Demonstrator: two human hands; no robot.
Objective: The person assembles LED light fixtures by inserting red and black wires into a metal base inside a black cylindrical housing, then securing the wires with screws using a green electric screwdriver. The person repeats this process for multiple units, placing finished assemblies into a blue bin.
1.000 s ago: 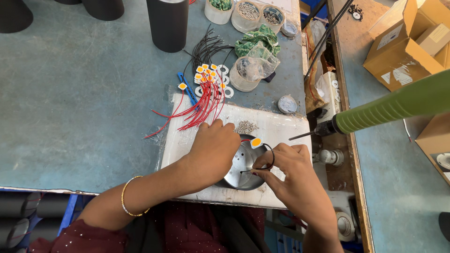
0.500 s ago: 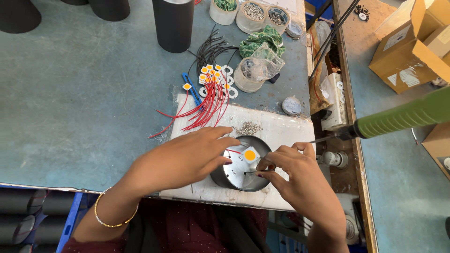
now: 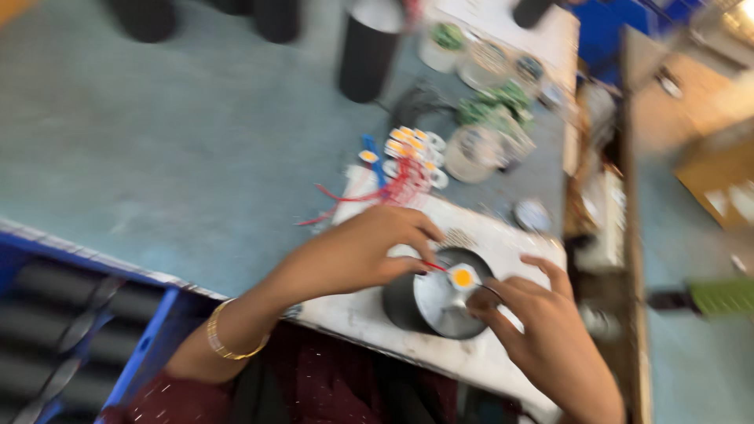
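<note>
Frame motion-blurred. Round metal reflector on white board, near edge of table. Left hand curled, fingertips pinching red wire at small yellow LED disc on reflector. Right hand half-open, fingertips on reflector's right rim; grip unclear. Far side: red wire bundle, black cylinder, small tubs. Green-handled tool right.

Blue-grey worktable w/ white mat, blurry bg.

left wrist: thin gold bangle | clothing: dark maroon, possibly dotted; blurred
</note>
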